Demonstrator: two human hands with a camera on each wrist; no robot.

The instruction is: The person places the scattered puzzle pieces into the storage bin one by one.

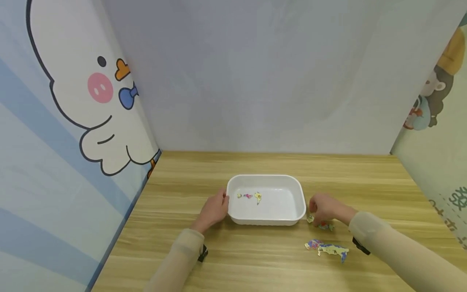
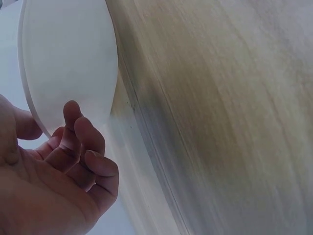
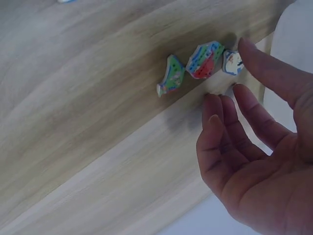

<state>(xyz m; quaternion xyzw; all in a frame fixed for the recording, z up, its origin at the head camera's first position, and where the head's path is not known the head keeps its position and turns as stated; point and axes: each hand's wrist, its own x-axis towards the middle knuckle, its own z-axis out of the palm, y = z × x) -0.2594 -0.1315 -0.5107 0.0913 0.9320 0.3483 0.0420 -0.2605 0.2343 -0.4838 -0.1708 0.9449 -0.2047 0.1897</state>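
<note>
Sleeves (image 1: 405,249) nearest; left hand (image 1: 213,209) pinches the tray (image 1: 264,222).
Right hand (image 1: 326,208), thumb and fingers parted beside a small piece (image 3: 233,62), should close squarely on its edges.

1. The head view looks from above, forward and down over the table (image 1: 255,259).
2. Left wrist: close, tilted, past the left hand (image 2: 54,181) onto the tray (image 2: 71,54).
3. Right wrist: close, tilted, past the right hand (image 3: 261,147) onto pieces (image 3: 204,59).
4. Head shares the tray with left wrist, pieces with right.

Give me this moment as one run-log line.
Left hand grips white tray | right hand at patterned pieces on table | other pieces inside tray | blue-marked pieces nearby
</note>
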